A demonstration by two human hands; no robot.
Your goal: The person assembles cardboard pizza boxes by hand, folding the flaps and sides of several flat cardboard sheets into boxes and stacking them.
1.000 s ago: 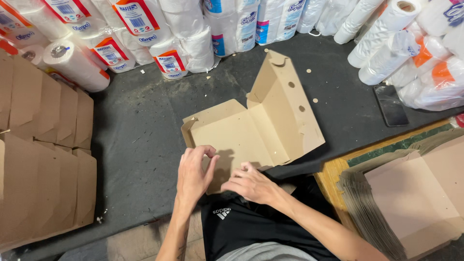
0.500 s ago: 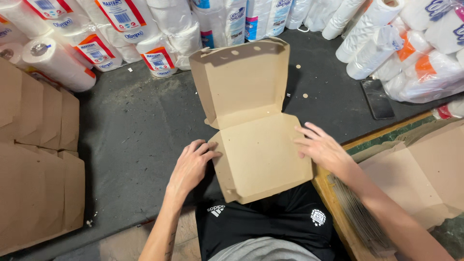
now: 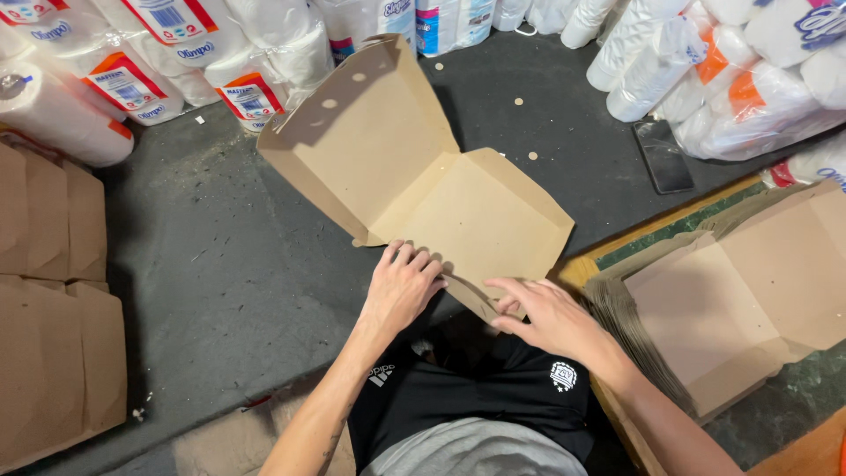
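Here we press our left hand, fingers curled, on the near edge of the brown cardboard box, which lies open on the dark floor. Our right hand pinches the near flap. The box looks light and stiff but creasable, best held at the folded edges.

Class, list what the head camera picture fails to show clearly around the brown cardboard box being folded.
- Near flap of the cardboard box: partly covered by the left hand and right hand.
- Stack of flat blanks: cut off by the right edge.
- Dark flat object on the floor: too small to identify.
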